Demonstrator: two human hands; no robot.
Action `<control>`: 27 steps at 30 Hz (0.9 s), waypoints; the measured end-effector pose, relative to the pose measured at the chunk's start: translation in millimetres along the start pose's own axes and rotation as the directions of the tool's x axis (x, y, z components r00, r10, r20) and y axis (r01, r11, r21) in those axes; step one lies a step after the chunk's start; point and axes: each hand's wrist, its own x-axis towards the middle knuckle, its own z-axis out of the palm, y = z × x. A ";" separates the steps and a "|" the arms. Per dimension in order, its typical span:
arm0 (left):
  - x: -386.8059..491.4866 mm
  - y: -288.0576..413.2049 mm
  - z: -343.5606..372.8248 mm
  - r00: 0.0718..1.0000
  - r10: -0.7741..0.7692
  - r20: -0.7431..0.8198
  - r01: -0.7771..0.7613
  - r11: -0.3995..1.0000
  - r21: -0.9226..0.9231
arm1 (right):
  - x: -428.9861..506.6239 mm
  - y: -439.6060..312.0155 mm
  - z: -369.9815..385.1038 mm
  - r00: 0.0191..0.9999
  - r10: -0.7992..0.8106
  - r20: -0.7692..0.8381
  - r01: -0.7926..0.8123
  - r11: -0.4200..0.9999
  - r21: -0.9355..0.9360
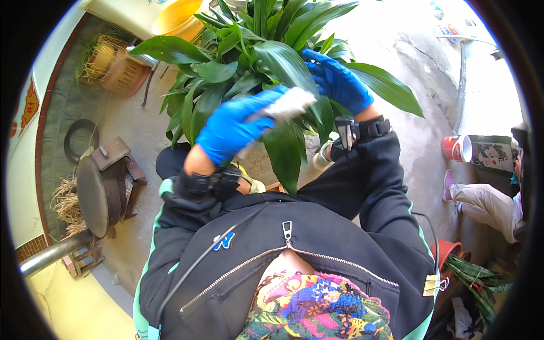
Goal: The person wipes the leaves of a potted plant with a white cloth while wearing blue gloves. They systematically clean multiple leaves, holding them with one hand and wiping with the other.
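Observation:
A large potted plant with broad green leaves (pixel 214 72) stands before me. In a blue glove, my left hand (pixel 240 121) grips a crumpled white cloth (pixel 291 104), slightly blurred. The cloth is over the lower part of one long, arching leaf (pixel 282 63); whether it touches the leaf cannot be told. My right hand (pixel 340 80), also gloved in blue, holds that leaf at its right edge, with some fingers hidden behind it. Another leaf (pixel 282 155) hangs down between my knees.
A yellow basin (pixel 176 19) stands behind the plant. At left are a potted grassy plant (pixel 104 59), a black ring (pixel 80 140) and a round-topped stand (pixel 92 197). To the right are a red-and-white bucket (pixel 457 148), a person's leg (pixel 484 202) and a red pot (pixel 444 250).

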 end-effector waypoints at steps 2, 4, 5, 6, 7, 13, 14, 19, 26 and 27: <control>-19.5 -5.2 -32.2 0.973 0.038 -0.226 -0.052 0.997 -0.056 | -24.0 17.7 11.9 0.983 0.000 -0.182 0.001 1.000 0.010; -44.5 -9.4 -60.4 0.905 -0.109 -0.411 0.050 0.987 -0.153 | -44.0 38.0 26.0 0.963 -0.006 -0.270 0.023 0.998 0.061; -54.0 -11.6 -71.9 0.880 -0.142 -0.453 0.037 0.972 -0.234 | -52.2 47.4 33.3 0.968 0.016 -0.250 0.031 0.983 0.183; -63.3 -14.7 -76.5 0.849 -0.160 -0.503 0.016 0.960 -0.279 | -58.1 59.0 41.7 0.954 0.029 -0.297 0.035 0.977 0.208; -71.7 -17.5 -79.7 0.799 -0.218 -0.561 0.034 0.946 -0.321 | -63.5 69.2 50.4 0.920 0.058 -0.388 0.031 0.975 0.221; -97.5 -25.5 -80.9 0.800 -0.233 -0.552 0.019 0.931 -0.365 | -70.6 129.4 105.6 0.930 -0.003 -0.367 0.183 0.872 0.455; -99.6 -25.7 -80.7 0.797 -0.260 -0.546 0.036 0.922 -0.386 | -66.0 141.6 114.4 0.927 0.029 -0.374 0.164 0.865 0.474; -101.3 -32.0 -82.2 0.831 -0.219 -0.511 0.010 0.924 -0.381 | -19.5 180.7 137.5 0.930 0.217 -0.295 -0.062 0.887 0.458; -54.1 -57.8 -73.2 0.958 -0.031 -0.285 0.160 0.881 0.444 | 55.0 197.9 137.6 0.934 0.059 -0.352 0.082 0.925 0.371; -41.2 -62.3 -67.3 0.966 -0.064 -0.251 0.199 0.802 0.563 | 59.5 200.2 137.1 0.930 0.070 -0.361 0.086 0.913 0.400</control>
